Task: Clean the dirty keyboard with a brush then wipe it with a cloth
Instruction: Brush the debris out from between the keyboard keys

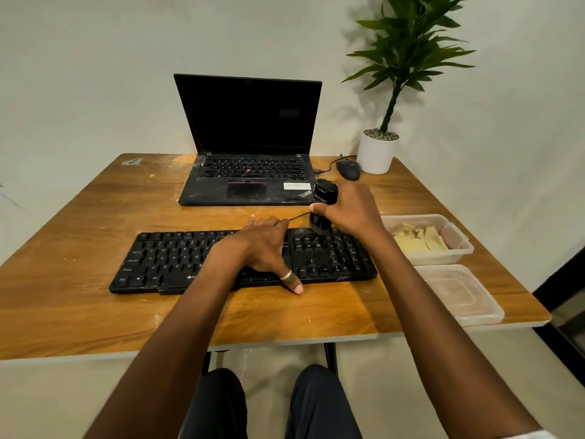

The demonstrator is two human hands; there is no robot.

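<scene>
A black, dusty keyboard point(164, 261) lies across the wooden table point(95, 204) in front of me. My left hand point(266, 248) lies flat on its middle, palm down, thumb over the front edge, holding it in place. My right hand point(351, 207) grips a black cylindrical brush point(323, 201) upright, with its bristles touching the keys near the keyboard's top right. A yellowish cloth point(421, 239) lies in a clear plastic container point(456, 248) to the right of the keyboard.
An open black laptop point(250, 137) stands behind the keyboard, its base dusty. A dark mouse point(348, 170) and a white potted plant point(378, 152) stand at the back right. A clear container lid point(459, 293) lies near the table's right front edge.
</scene>
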